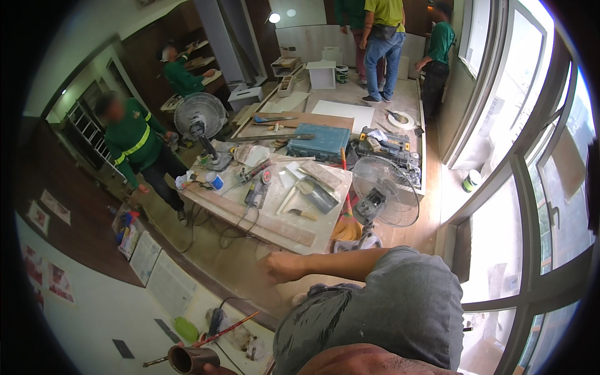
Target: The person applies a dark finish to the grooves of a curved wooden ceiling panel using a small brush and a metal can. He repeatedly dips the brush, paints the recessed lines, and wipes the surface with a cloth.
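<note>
At the lower edge, partly cut off by the frame, my left hand point(215, 370) has its fingers around a brown cylinder point(191, 360) with an open round mouth, perhaps a cup or a piece of pipe. Beside it lie a long thin red rod point(231, 326), a bright green item point(185, 328) and a dark tool with a cord point(216, 320) on a pale ledge. My right hand point(281, 269) reaches across from a grey sleeve. Its fingers are curled in and slightly blurred; whether they hold anything is hidden. It hangs near the front edge of a cluttered worktable point(275, 225).
Tools crowd the worktable, with a teal case point(319, 140) behind. Fans stand at its left point(200, 119) and right point(384, 190). A broom point(345, 231) leans by the table. Cords point(234, 234) trail below. Several people work beyond, one nearby on the left point(134, 137). Windows line the right.
</note>
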Action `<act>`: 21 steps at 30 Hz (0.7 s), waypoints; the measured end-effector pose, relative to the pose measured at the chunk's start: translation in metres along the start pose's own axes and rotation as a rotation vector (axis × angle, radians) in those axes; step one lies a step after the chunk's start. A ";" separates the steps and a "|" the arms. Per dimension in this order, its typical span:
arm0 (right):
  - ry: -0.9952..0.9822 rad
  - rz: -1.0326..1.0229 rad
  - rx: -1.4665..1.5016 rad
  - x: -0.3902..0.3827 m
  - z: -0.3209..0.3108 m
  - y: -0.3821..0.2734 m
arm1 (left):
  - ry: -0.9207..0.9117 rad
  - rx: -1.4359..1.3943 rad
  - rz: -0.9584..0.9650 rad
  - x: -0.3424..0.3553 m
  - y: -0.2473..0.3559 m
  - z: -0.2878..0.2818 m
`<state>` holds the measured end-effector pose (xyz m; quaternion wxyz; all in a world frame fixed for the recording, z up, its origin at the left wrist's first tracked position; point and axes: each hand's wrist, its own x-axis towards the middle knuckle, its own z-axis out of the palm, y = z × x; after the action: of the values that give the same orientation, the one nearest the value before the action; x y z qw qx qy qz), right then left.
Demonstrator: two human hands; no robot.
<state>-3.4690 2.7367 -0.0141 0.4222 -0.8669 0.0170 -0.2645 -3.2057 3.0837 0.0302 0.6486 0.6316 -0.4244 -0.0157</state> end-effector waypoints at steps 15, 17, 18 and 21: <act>-0.069 0.010 0.038 -0.006 0.007 -0.013 | 0.028 -0.037 -0.009 -0.024 0.012 -0.008; -0.065 0.011 0.036 -0.008 0.007 -0.010 | 0.052 -0.038 -0.006 -0.025 0.016 -0.001; -0.059 0.011 0.038 -0.009 0.008 -0.009 | 0.063 -0.040 -0.001 -0.026 0.018 0.002; -0.045 0.022 0.050 -0.010 0.006 -0.006 | 0.097 -0.041 0.016 -0.022 0.023 0.016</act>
<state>-3.4758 2.7476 -0.0169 0.4466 -0.8616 0.0104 -0.2408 -3.2408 3.0882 0.0349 0.6813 0.6148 -0.3971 0.0114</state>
